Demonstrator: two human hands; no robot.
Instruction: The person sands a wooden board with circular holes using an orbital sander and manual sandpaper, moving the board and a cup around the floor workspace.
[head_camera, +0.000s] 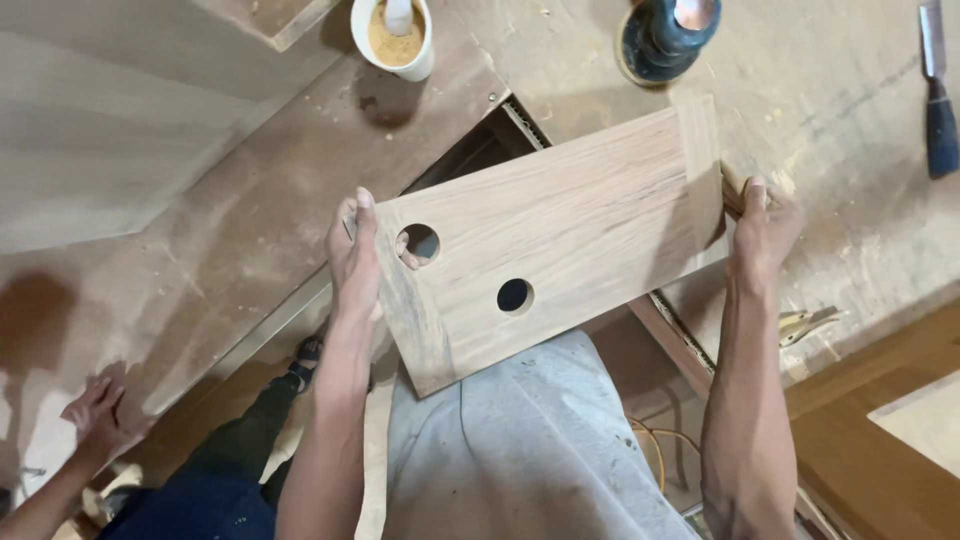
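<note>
I hold a flat wooden board (560, 225) with two round holes in front of my body, tilted so its right end is higher. My left hand (355, 255) grips the board's left edge, and a fingertip shows through the left hole (418, 243). My right hand (762, 225) grips the right end, thumb on top. The second hole (515, 295) sits near the board's lower edge. My grey trousers (520, 440) are below the board.
A white cup (393, 38) of tan paste stands on the dusty workbench (250, 220) at the top. A dark power tool (665, 38) rests top centre, a chisel (938, 95) at the right edge. Another person's hand (95, 415) rests on the bench, lower left.
</note>
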